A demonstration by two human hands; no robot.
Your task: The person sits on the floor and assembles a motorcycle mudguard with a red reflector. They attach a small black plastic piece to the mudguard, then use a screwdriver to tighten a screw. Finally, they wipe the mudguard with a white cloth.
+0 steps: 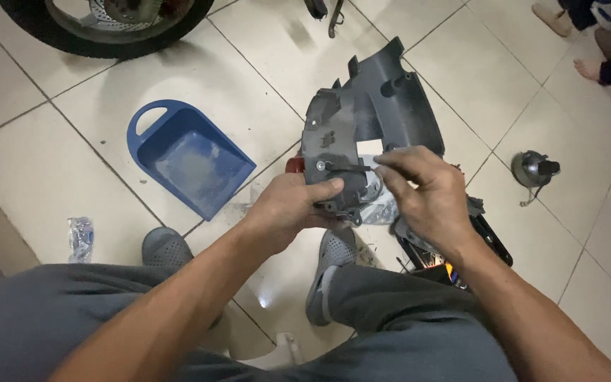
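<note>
We start with the biggest thing, the white tile floor (178, 78), which spreads out under everything. We sit low above it, and our grey trouser legs fill the bottom of the view. Up past the dark plastic cover, at the top left, a black wheel (107, 28) rests on the tiles. At the top right, well apart from the cover, another person's bare feet (588, 67) show.

The dark plastic cover (365, 120) is what we hold. It sits right in front of us, above our knees, and its long side runs up and away from us, leaning a bit to the right. Left of the cover, a blue dustpan (189, 159) lies flat on the tiles. Right of the cover, a small round lamp (535, 168) sits alone. Just below the cover, our grey shoes (334, 255) stand on the floor, with a dark tool tray (489, 237) beside them.

Our left hand (288, 209) is curled round the cover's bottom edge, with the thumb pressed on its front. Our right hand (429, 194) pinches a thin dark tool (344, 167) that lies sideways, its tip at a small silver screw (320, 165) on the cover. Both hands touch the cover, and the right one is nearer the screw.
</note>
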